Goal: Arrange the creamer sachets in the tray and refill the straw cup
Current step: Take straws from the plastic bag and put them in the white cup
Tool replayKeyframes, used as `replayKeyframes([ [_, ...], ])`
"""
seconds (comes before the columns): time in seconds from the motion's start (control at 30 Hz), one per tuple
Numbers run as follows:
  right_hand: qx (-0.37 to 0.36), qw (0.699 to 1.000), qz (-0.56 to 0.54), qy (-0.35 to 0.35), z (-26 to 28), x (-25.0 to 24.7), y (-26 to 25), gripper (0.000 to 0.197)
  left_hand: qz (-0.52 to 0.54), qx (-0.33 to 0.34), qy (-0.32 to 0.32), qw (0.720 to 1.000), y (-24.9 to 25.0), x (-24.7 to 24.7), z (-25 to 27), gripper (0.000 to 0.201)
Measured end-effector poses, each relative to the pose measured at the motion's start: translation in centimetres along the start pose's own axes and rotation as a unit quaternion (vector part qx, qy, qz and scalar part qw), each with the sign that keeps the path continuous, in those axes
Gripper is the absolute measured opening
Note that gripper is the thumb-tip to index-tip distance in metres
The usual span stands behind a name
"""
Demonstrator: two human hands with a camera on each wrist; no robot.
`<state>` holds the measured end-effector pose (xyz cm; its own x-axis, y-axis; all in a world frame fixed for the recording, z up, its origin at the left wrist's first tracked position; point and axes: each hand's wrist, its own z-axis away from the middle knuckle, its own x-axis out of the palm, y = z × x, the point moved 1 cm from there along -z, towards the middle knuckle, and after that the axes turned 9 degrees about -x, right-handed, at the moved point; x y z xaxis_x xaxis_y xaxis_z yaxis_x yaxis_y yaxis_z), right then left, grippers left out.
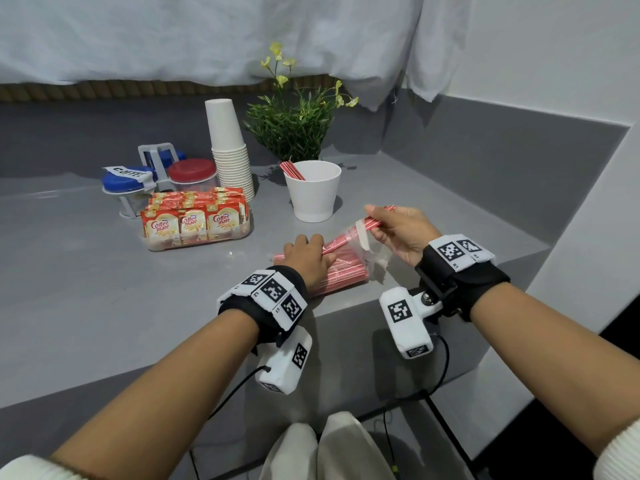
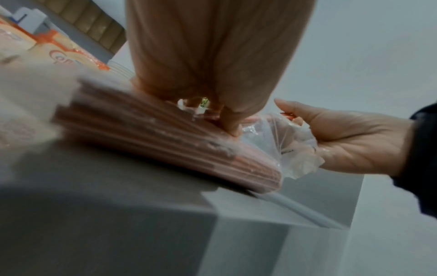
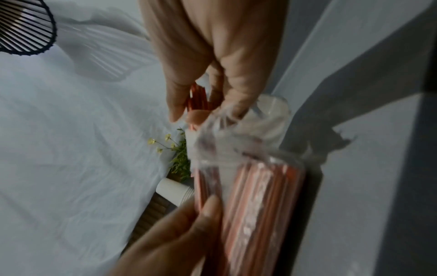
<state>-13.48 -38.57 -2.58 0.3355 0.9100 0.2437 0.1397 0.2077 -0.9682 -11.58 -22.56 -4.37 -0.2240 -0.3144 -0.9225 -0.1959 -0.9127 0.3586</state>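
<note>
A clear plastic bag of red striped straws (image 1: 341, 271) lies on the grey counter near its front edge. My left hand (image 1: 306, 256) presses down on the bag (image 2: 165, 147), holding it in place. My right hand (image 1: 391, 225) pinches a small bunch of straws (image 1: 375, 218) drawn partway out of the bag's open mouth (image 3: 236, 142). The white straw cup (image 1: 313, 192) stands just beyond, with a few straws (image 1: 292, 169) leaning inside. A clear tray (image 1: 239, 233) packed with creamer sachets (image 1: 190, 220) sits to the left.
A stack of white paper cups (image 1: 230, 150) and a potted plant (image 1: 294, 123) stand behind the tray and cup. Jars with blue and red lids (image 1: 156, 178) sit at the back left. The counter edge (image 1: 346, 317) runs just below the bag.
</note>
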Motion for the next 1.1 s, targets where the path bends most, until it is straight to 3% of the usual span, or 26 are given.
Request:
replayKeyframes([
  [0.17,0.018,0.999,0.029,-0.028,1.2,1.9,1.8,0.024,0.013,-0.011,0.012,1.000,-0.1,0.3,-0.2,0.037],
  [0.37,-0.097,0.982,0.125,0.101,0.1,2.7,1.4,0.030,0.062,0.031,0.014,0.998,-0.9,0.1,-0.3,0.033],
  [0.47,-0.121,0.973,0.136,0.141,-0.6,2.8,0.4,0.030,0.074,0.043,0.021,0.996,-1.1,0.0,-0.3,0.029],
  [0.6,-0.123,0.985,0.072,0.093,-0.4,3.5,0.5,0.026,0.079,0.040,0.029,0.996,-1.1,0.3,-0.4,0.030],
  [0.77,-0.137,0.976,0.143,0.087,-0.1,4.4,2.5,0.029,0.087,0.048,0.029,0.995,-1.2,0.0,0.0,0.028],
  [0.83,-0.171,0.967,0.162,0.102,-0.5,4.2,2.2,0.032,0.086,0.051,0.012,0.995,-1.5,-0.4,0.3,0.031],
  [0.97,-0.198,0.952,0.208,0.104,-1.4,3.3,1.3,0.034,0.032,0.049,-0.091,0.994,-2.2,-1.1,0.9,0.048],
  [1.1,-0.193,0.966,0.140,0.105,-1.6,3.4,-0.3,0.042,0.014,0.050,-0.112,0.992,-2.4,-0.9,0.8,0.046],
])
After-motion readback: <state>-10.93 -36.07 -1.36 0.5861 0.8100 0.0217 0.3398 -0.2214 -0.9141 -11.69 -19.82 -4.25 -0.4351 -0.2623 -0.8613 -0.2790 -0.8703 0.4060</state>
